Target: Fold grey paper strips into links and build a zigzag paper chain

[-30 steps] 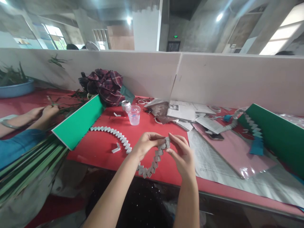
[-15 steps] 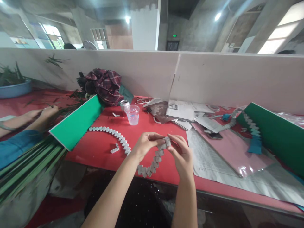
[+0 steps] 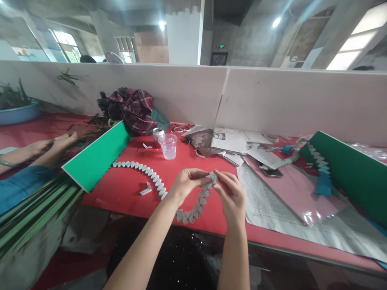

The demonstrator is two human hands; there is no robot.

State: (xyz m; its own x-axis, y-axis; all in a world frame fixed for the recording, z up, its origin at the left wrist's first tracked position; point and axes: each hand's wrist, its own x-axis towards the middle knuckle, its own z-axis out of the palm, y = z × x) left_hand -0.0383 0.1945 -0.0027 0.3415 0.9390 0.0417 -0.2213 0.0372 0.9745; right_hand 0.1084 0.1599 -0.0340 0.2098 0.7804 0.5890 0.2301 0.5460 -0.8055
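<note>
A long chain of folded grey paper links (image 3: 142, 167) curves across the red table (image 3: 127, 189) and rises to my hands. My left hand (image 3: 184, 183) pinches the chain's raised end from the left. My right hand (image 3: 231, 193) pinches the same end link (image 3: 212, 177) from the right, fingertips close together. Below the hands the chain hangs down in a loop (image 3: 193, 211) near the table's front edge. One loose folded link (image 3: 146, 188) lies on the table left of my left hand.
A clear plastic cup (image 3: 168, 146) and a can (image 3: 157, 134) stand behind the chain. Green boards (image 3: 96, 157) (image 3: 347, 173) stand left and right. Papers and a pink sheet (image 3: 287, 189) cover the right side. Another person's hands (image 3: 57, 143) handle green leaves at the left.
My hands stay together on the chain's end, with only slight finger movement. The other person's hands at the left have shifted a little among the leaves.
</note>
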